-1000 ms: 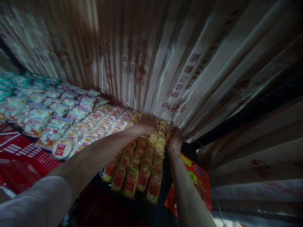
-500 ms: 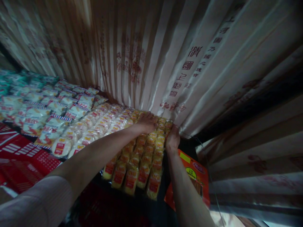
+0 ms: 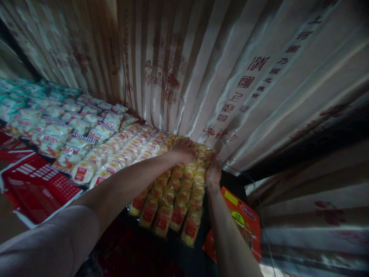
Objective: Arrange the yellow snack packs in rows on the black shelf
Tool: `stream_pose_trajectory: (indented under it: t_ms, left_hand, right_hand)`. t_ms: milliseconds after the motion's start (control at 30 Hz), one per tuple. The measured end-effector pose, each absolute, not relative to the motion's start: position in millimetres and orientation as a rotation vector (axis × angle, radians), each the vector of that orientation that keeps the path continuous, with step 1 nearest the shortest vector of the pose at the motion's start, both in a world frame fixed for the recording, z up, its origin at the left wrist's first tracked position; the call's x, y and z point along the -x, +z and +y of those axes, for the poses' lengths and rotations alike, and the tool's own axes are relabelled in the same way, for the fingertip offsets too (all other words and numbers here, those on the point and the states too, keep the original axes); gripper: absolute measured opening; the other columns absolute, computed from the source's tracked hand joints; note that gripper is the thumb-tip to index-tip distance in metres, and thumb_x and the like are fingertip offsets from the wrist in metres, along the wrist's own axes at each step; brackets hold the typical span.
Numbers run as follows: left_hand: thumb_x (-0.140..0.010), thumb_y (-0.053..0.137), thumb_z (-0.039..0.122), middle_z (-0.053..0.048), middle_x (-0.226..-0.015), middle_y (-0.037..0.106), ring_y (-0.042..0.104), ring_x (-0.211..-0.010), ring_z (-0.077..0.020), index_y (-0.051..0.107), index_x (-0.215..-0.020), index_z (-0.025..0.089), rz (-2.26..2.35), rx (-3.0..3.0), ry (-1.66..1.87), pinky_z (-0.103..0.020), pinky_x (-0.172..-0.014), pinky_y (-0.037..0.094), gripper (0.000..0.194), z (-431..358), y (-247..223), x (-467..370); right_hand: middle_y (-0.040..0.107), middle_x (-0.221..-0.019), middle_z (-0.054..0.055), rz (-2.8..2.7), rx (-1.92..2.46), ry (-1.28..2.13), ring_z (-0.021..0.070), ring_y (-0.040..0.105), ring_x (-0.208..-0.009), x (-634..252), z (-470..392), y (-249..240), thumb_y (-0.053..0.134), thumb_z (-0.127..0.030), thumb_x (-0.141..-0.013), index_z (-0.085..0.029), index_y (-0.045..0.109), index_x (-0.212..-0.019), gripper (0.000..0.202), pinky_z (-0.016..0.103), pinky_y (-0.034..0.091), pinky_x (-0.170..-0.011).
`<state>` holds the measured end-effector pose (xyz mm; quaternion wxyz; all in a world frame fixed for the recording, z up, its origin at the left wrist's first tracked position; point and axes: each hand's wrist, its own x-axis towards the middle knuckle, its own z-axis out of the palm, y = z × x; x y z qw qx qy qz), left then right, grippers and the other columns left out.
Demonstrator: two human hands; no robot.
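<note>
Rows of small yellow wrapped cakes point(image 3: 173, 188) with red labels lie on a dark table. My left hand point(image 3: 185, 150) rests flat on the far part of these rows, its fingers spread toward the curtain. At their right edge, my right hand point(image 3: 212, 171) stands against the side of the far cakes; its fingertips are dim and partly hidden, so their pose is unclear. To the left are rows of round white wrapped cakes point(image 3: 82, 172). An orange packet point(image 3: 253, 227) lies beside and partly beneath my right forearm.
Pale pleated curtains point(image 3: 198, 77) with dark characters hang close behind the table. White bags with striped edges point(image 3: 75, 148) and green packets point(image 3: 13, 104) cover the left side. A red plastic basket point(image 3: 43, 188) stands at the near left.
The view has shifted slightly, moving the curtain print rightward and showing more of the red basket. Both hands remain at the far cakes, with little visible change.
</note>
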<state>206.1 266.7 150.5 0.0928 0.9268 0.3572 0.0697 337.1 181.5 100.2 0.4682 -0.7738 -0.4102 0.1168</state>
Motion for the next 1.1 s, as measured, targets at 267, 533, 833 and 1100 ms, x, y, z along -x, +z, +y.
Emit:
stream_pose_trajectory:
  t_ms: [267, 533, 833, 1100]
  left_hand:
    - [-0.096, 0.032, 0.035, -0.012, -0.142, 0.044, 0.029, -0.138, -0.0279, 0.050, -0.131, 0.017, 1.090, -2.813, 0.242, -0.050, -0.111, 0.025, 0.043, 267.6, 145.5, -205.7]
    - [-0.096, 0.031, 0.037, -0.009, -0.140, 0.047, 0.033, -0.134, -0.0291, 0.052, -0.128, 0.020, 1.093, -2.831, 0.309, -0.050, -0.106, 0.031, 0.042, 269.6, 138.2, -201.7]
    - [-0.097, 0.031, 0.037, -0.010, -0.139, 0.047, 0.036, -0.130, -0.0272, 0.052, -0.128, 0.019, 1.122, -2.842, 0.342, -0.047, -0.106, 0.031, 0.042, 272.6, 135.9, -198.6]
    - [-0.097, 0.030, 0.036, -0.010, -0.140, 0.046, 0.034, -0.132, -0.0266, 0.051, -0.129, 0.017, 1.084, -2.815, 0.294, -0.046, -0.109, 0.029, 0.042, 270.8, 142.2, -195.5]
  right_hand:
    - [0.038, -0.148, 0.013, -1.014, 1.861, 0.423, 0.0248, 0.031, -0.139, -335.8, 185.0, 104.7, 0.027, -0.050, -0.088, -0.012, 0.041, -0.140, 0.066, 0.043, 0.019, -0.115]
    - [0.036, -0.150, 0.012, -1.003, 1.899, 0.393, 0.0213, 0.029, -0.140, -330.9, 187.9, 102.1, 0.029, -0.053, -0.086, -0.010, 0.039, -0.141, 0.071, 0.037, 0.015, -0.118]
    - [0.041, -0.146, 0.010, -1.040, 1.875, 0.339, 0.0247, 0.033, -0.138, -329.2, 192.8, 96.4, 0.027, -0.046, -0.089, -0.016, 0.043, -0.139, 0.061, 0.045, 0.020, -0.115]
    - [0.040, -0.147, 0.013, -1.030, 1.895, 0.349, 0.0234, 0.033, -0.138, -328.0, 193.2, 98.4, 0.025, -0.047, -0.087, -0.011, 0.042, -0.139, 0.065, 0.041, 0.020, -0.116]
